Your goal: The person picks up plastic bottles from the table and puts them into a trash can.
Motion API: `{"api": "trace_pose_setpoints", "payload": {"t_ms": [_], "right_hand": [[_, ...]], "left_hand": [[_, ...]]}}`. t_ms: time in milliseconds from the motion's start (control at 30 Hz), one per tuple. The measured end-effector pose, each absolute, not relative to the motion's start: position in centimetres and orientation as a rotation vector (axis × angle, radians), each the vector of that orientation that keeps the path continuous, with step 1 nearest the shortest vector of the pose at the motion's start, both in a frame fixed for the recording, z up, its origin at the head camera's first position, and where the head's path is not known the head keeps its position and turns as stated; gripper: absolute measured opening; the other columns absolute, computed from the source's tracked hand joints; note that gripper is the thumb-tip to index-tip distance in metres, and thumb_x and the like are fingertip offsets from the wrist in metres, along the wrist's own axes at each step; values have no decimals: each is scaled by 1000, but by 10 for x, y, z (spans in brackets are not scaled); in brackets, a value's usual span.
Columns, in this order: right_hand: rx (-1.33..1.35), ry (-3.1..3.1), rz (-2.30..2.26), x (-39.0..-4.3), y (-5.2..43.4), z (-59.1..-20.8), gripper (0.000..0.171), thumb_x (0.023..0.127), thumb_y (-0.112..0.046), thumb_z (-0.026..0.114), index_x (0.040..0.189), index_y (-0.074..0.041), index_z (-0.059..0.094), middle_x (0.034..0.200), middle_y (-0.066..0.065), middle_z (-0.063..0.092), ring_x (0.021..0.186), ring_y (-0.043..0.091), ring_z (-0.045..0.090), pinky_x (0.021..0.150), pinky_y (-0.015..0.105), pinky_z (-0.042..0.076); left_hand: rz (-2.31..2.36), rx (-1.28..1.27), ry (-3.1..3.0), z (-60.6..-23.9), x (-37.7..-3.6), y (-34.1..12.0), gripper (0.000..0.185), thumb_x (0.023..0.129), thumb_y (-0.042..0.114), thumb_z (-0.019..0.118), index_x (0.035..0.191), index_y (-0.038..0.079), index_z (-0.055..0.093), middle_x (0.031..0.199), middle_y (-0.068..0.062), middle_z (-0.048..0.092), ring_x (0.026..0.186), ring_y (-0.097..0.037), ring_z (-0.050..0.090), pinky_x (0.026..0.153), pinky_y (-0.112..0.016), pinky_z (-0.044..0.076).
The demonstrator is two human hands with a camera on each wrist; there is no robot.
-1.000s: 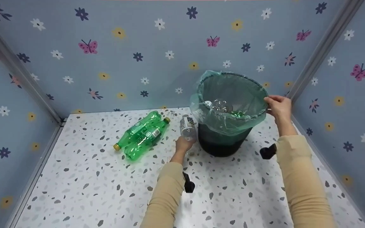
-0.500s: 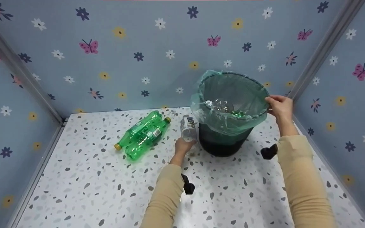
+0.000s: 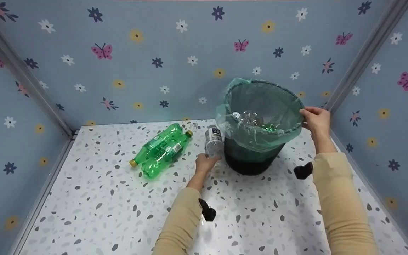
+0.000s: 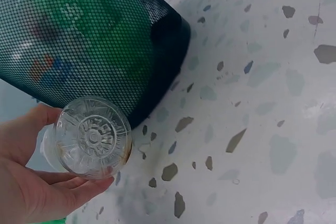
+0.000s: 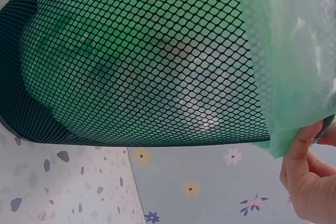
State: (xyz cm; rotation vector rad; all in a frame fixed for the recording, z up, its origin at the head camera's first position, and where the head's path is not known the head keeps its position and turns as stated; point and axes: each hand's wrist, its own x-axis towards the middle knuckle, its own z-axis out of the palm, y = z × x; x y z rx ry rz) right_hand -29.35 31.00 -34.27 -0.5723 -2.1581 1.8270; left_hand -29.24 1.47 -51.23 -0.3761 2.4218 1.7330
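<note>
My left hand (image 3: 205, 163) grips a clear plastic bottle (image 3: 214, 140) around its base end, just left of the bin. In the left wrist view that bottle's round moulded base (image 4: 94, 137) faces the camera, thumb above and fingers below. My right hand (image 3: 317, 122) pinches the right rim of a black mesh bin (image 3: 248, 159), over its green plastic bag liner (image 3: 266, 141). Inside the liner lie clear bottles (image 3: 250, 118) and something shiny green (image 3: 269, 126). The right wrist view shows the mesh side (image 5: 157, 77) with blurred contents behind it.
Two green plastic bottles with yellow caps, a front one (image 3: 166, 156) and a rear one (image 3: 158, 141), lie side by side left of my left hand. The speckled white tabletop (image 3: 119, 212) ends at flower-patterned walls (image 3: 175, 78) behind and at both sides.
The head view has drifted slightly, shifting the scene a little to the right. My left forearm has swung slightly left, still holding the clear bottle. The right hand stays on the rim.
</note>
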Motion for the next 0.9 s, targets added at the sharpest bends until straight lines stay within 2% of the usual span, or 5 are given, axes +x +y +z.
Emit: {"api": "trace_pose_setpoints", "payload": {"t_ms": [333, 600, 900], "right_hand": [[-596, -2153, 1817, -293, 311, -343, 19, 86, -13, 56, 102, -2, 55, 83, 3, 51, 67, 11, 53, 50, 15, 46], [-593, -2166, 1800, -293, 312, -343, 19, 87, -14, 56, 102, -2, 55, 83, 4, 51, 68, 12, 52, 52, 15, 46], [-560, -2154, 1795, -293, 310, -344, 13, 87, -12, 55, 97, -4, 56, 80, 2, 51, 64, 9, 52, 49, 14, 45]], "left_hand": [[1818, -313, 2492, -493, -289, 7, 56, 74, 23, 68, 113, -14, 51, 105, -25, 57, 94, -31, 56, 81, -36, 46], [1884, -299, 2472, -468, -289, -5, 61, 75, 26, 68, 121, -9, 46, 106, -22, 57, 96, -29, 56, 80, -35, 46], [1922, -266, 2501, -438, -286, -17, 62, 76, 25, 68, 124, -6, 46, 107, -19, 57, 97, -27, 55, 79, -35, 46]]}}
